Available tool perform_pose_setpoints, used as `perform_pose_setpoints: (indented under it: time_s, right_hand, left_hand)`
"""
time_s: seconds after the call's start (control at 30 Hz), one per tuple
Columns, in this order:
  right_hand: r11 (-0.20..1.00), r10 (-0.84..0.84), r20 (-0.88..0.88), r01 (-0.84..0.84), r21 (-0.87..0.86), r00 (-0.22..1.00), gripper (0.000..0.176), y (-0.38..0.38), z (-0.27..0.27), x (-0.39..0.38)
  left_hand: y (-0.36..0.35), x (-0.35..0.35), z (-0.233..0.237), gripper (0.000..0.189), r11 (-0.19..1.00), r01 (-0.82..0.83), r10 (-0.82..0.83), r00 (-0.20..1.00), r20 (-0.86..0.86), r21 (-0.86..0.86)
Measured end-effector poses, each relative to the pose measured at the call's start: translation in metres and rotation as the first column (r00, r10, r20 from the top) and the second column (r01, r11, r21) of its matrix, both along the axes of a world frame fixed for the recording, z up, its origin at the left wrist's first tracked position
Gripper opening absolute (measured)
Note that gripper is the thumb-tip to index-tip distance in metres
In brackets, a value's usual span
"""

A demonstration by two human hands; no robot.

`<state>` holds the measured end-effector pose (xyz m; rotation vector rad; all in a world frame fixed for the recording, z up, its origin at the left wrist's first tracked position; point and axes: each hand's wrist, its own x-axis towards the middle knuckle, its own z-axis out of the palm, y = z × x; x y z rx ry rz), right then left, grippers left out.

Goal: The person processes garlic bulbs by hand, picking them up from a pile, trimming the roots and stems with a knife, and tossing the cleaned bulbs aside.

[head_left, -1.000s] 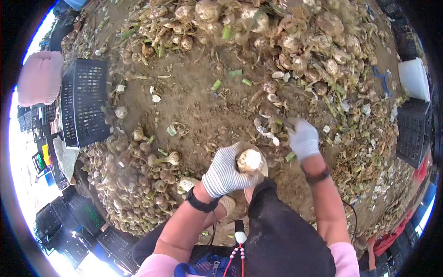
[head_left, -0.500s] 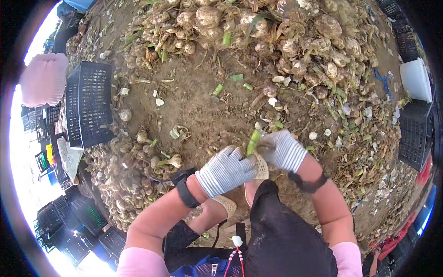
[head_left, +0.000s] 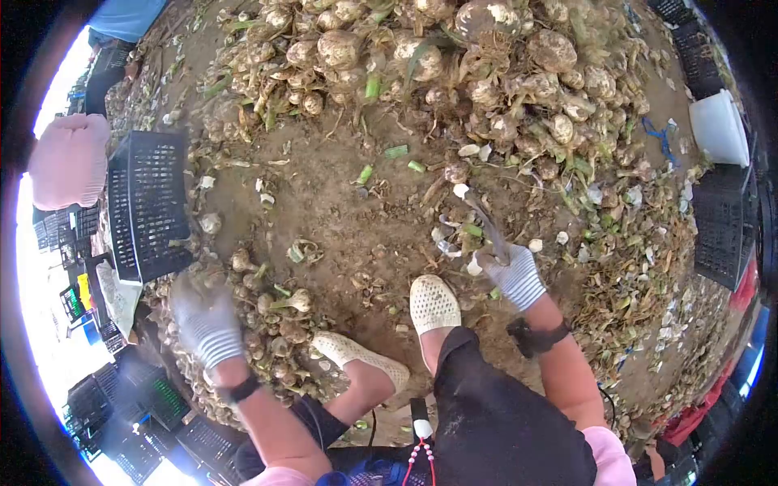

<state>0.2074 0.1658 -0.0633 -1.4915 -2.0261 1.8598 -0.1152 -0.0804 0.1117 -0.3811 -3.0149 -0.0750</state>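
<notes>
My left hand [head_left: 203, 312], in a striped white work glove, is smeared by motion over the heap of garlic bulbs [head_left: 279, 356] at the left. Whether its fingers hold anything is not visible. My right hand [head_left: 515, 271], gloved alike, is closed around a knife [head_left: 486, 223], its dark blade pointing up and away over the ground. Beneath the blade lie pale skin scraps [head_left: 443, 241] and cut green stem pieces. Near my left hand, a garlic bulb with a green stem [head_left: 296, 301] rests at the heap's edge.
A big pile of untrimmed garlic [head_left: 340, 53] spreads across the far side. A black crate [head_left: 150, 211] stands at left, another black crate [head_left: 724, 219] at right below a white bucket [head_left: 720, 130]. My cream shoes [head_left: 433, 301] are on the soil. A person in pink [head_left: 71, 158] is at far left.
My left hand has swung left from beside my right hand to the garlic heap. The green stem piece between the hands is gone from there. My right hand has shifted slightly right, exposing the blade.
</notes>
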Motion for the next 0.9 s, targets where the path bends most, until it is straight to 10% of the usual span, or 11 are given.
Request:
perform_pose_setpoints:
  time_s: [0.1,0.13,0.2,0.37,0.43,0.5,0.6,0.7,0.77,0.9]
  right_hand:
    - [0.993,-0.117,-0.087,0.117,-0.007,0.989,0.025,0.002,-0.001,0.004]
    - [0.988,-0.149,-0.049,0.146,-0.053,0.988,0.025,0.006,0.013,0.004]
    - [0.965,-0.211,0.031,0.213,-0.152,0.977,0.024,0.009,0.012,0.016]
    - [0.977,-0.214,0.042,0.215,-0.014,0.976,0.026,0.011,0.022,0.036]
    - [0.94,-0.338,-0.157,0.325,-0.103,0.928,0.025,0.011,0.027,0.03]
    - [0.983,-0.14,-0.033,0.143,0.113,0.99,0.019,0.01,0.02,0.027]
    - [0.733,0.335,0.323,-0.46,0.502,0.885,0.015,0.021,0.038,-0.005]
    - [0.682,0.415,0.183,-0.438,0.586,0.891,0.016,0.017,0.056,-0.046]
    - [0.598,0.527,0.288,-0.59,0.543,0.8,0.019,0.012,0.071,-0.071]
    - [0.51,0.562,0.337,-0.637,0.578,0.756,0.029,-0.001,0.08,-0.09]
  left_hand:
    - [0.126,0.064,-0.054,0.069,0.816,-0.108,-0.282,0.783,0.555,0.568]
    - [0.138,0.069,-0.11,0.072,0.82,0.303,-0.523,0.74,0.423,0.485]
    - [0.211,0.097,-0.133,0.08,0.798,0.535,-0.588,0.595,0.547,0.276]
    - [0.261,0.107,-0.191,0.069,0.755,0.604,-0.611,0.506,0.609,0.255]
    - [0.246,0.1,-0.195,0.061,0.825,0.369,-0.562,0.457,0.689,0.428]
    - [0.209,0.099,-0.222,0.05,0.652,-0.072,-0.693,0.346,0.632,0.755]
    - [0.164,0.092,-0.163,0.05,0.544,0.118,-0.811,0.327,0.485,0.831]
    - [0.143,0.091,-0.133,0.054,0.764,0.009,-0.625,0.259,0.736,0.645]
    - [0.131,0.093,-0.133,0.062,0.596,-0.541,-0.701,0.01,0.713,0.593]
    - [0.114,0.101,-0.137,0.066,0.574,-0.346,-0.737,0.175,0.652,0.742]
